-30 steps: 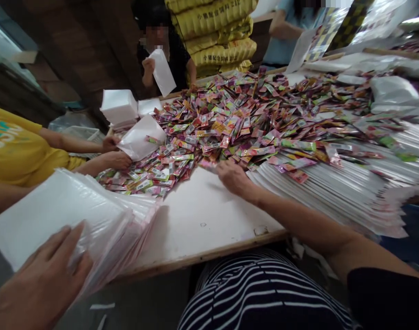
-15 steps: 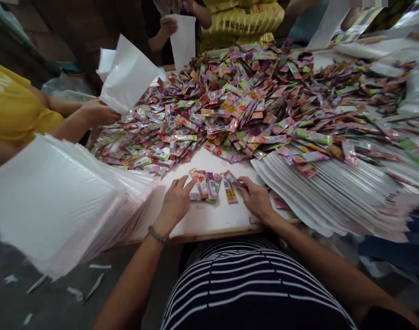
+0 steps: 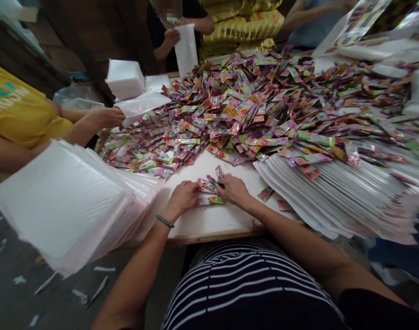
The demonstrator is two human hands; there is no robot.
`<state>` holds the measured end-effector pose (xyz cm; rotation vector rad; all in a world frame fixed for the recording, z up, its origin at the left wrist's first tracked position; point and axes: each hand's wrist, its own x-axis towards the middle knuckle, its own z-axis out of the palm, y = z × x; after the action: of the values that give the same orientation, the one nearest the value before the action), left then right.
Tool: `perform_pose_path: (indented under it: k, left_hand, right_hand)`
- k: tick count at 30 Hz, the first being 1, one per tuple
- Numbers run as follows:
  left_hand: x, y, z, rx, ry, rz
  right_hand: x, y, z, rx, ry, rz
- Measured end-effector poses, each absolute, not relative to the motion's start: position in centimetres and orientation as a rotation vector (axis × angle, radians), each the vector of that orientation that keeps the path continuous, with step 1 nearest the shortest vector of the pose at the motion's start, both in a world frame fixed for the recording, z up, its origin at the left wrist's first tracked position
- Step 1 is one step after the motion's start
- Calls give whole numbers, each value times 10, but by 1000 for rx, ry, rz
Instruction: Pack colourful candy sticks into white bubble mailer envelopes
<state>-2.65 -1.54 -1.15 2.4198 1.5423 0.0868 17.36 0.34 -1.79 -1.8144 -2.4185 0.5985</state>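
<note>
Several small printed sachets (image 3: 206, 184) are bunched between my two hands, just above the white tabletop (image 3: 209, 222). My left hand (image 3: 183, 198) has its fingers closed on the left ends of the sachets. On the other side, my right hand (image 3: 236, 190) grips sachets at their right ends, and one pokes up past its fingertips. A green-and-white sachet (image 3: 211, 200) lies flat beneath them. To the right of my right hand, another sachet (image 3: 265, 194) lies alone on the table.
A large heap of sachets (image 3: 236, 110) covers the table's far side. Stacks of white bags stand left (image 3: 75, 197) and right (image 3: 336, 197). A co-worker in a yellow shirt (image 3: 20, 110) handles a white bag (image 3: 142, 105). Other people stand behind the heap.
My hands have come together, gathering the spread sachets into a bunch. One sachet now lies right of my right hand. The yellow-shirted co-worker's bag has dropped lower, showing a white stack behind.
</note>
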Motion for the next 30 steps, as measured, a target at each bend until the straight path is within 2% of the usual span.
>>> perform_pose_path:
  k: [8,14,21,25,30]
  left_hand:
    - [-15,-46,-33,2479,1607,217]
    - [-31,-46,-44,2636,1480,308]
    - [-43,-60,-37,2652,1491,262]
    - [-47,-75,-25,2640,1566,302]
    - [-53,-77,-23,2597,1507,193]
  right_hand:
    - [181,4,-22,-1768,-2347,445]
    - [162,4,-10,-1444,-2818,364]
    - [164,22,-15,-1556,-2681,405]
    - [147,4,-22,-1238,-2814,244]
    - [131,-40,-33,-837,-2848,401]
